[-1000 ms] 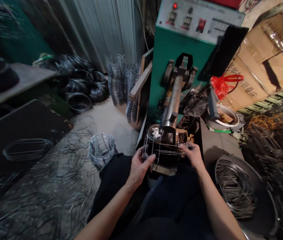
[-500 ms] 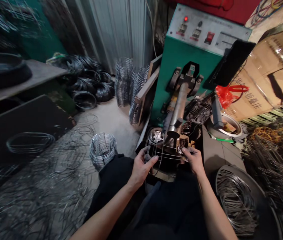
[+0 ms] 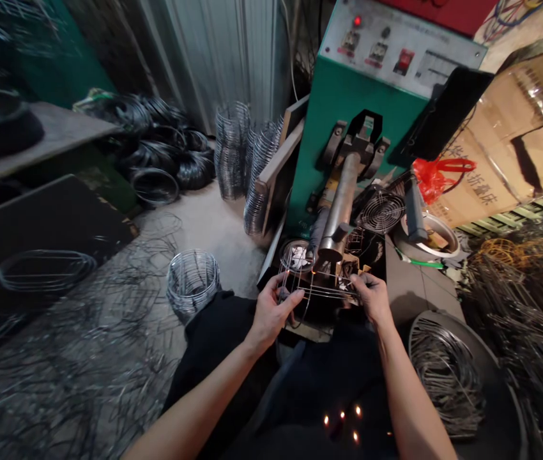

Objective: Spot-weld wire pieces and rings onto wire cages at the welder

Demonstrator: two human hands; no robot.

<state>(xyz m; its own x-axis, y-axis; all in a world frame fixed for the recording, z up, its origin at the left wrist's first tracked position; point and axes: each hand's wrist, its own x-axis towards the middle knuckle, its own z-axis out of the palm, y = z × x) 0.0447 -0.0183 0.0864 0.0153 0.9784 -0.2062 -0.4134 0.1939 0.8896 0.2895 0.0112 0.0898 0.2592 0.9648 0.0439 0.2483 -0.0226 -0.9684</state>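
Between both hands is a small wire frame [image 3: 325, 292] of thin metal rods, lying under the tip of a welding machine's metal arm [image 3: 341, 211]. My left hand [image 3: 272, 306] pinches the frame's left end, thumb on top. At the right end, my right hand [image 3: 372, 297] grips the rods between thumb and fingers. A tiny orange glow shows where the wire meets the machine's tip. Several bright sparks [image 3: 342, 415] are in front of my dark clothing. The lower part of the welding spot is hidden in shadow.
The green machine body [image 3: 352, 96] stands ahead, with a lit red lamp. A stack of wire rings [image 3: 193, 281] sits by my left leg. At right, a round basin [image 3: 418, 319] holds many short wires. Loose wire pieces [image 3: 84, 358] litter the floor at left.
Sparks have appeared over my lap, and a glow shows at the machine's tip. The wire frame has risen slightly towards the tip, still in both hands. The camera view has shifted slightly.
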